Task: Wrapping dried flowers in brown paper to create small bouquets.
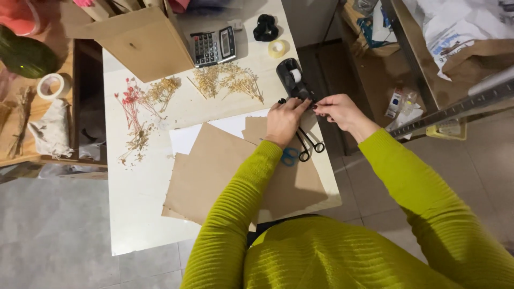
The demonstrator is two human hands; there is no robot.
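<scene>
Tape dispenser (292,77) is sitting far right on the surface (134,198); the left hand (284,120) is steadying it while the right hand (337,109) grip is pinching the tape end. Pulling straight across the cutter is probably cleanest.

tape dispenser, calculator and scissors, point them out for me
tape dispenser (292,77), head view, on its black body
calculator (213,47), head view, on its keypad
scissors (305,147), head view, on the black handles

Brown cardboard box (140,40) sitting at surface's far edge; beside it, grey calculator (213,47) showing its pale rectangular screen (227,43).
</scene>
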